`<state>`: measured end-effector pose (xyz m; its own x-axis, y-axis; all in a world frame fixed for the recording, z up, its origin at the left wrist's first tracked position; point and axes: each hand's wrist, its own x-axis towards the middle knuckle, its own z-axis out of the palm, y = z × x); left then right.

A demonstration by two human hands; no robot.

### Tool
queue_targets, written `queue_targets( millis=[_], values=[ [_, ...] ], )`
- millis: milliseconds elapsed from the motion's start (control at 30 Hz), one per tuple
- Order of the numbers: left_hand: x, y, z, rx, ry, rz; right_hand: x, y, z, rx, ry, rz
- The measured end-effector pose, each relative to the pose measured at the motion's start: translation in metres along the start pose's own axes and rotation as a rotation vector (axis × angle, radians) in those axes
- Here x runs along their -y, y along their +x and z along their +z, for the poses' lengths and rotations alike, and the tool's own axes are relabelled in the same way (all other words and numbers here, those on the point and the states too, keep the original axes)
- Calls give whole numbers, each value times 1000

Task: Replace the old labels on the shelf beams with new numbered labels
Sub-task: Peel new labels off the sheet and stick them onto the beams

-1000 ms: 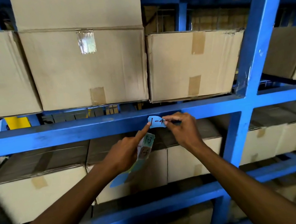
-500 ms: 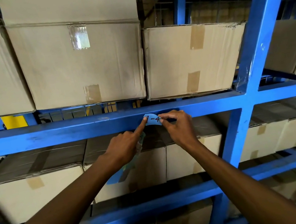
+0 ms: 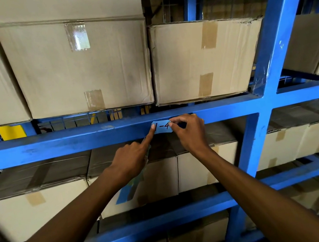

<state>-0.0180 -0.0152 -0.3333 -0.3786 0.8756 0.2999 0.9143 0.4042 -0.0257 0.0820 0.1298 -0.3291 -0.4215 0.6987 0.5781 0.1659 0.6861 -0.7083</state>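
A light blue label [image 3: 162, 127] with "1-4" written in dark ink lies against the front of the blue shelf beam [image 3: 64, 142]. My left hand [image 3: 133, 160] presses its index fingertip on the label's left end, while its other fingers hold a strip of more blue labels [image 3: 130, 187] that hangs below the palm. My right hand [image 3: 189, 133] pinches the label's right end between thumb and fingers. Part of the label's right side is hidden by those fingers.
Taped cardboard boxes [image 3: 84, 65] sit on the shelf above the beam, and more boxes [image 3: 34, 205] fill the shelves below. A blue upright post [image 3: 269, 58] rises right of my hands. A lower beam [image 3: 168, 214] crosses under my forearms.
The label has gone from curled off the beam to lying flat against it. My left index finger slid up onto its left end, and the label strip dropped lower behind that hand.
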Motion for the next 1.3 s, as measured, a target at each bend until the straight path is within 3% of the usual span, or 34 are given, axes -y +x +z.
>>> queue_targets(
  millis=[800,1067,1300],
  values=[
    [7,0,1,-24,56,28,-7,7,-12,-89,-13,86],
    [11,1,7,8,180,72,-18,-9,2,142,-236,-141],
    [16,3,8,4,252,41,-30,-6,1,80,-97,158]
  ],
)
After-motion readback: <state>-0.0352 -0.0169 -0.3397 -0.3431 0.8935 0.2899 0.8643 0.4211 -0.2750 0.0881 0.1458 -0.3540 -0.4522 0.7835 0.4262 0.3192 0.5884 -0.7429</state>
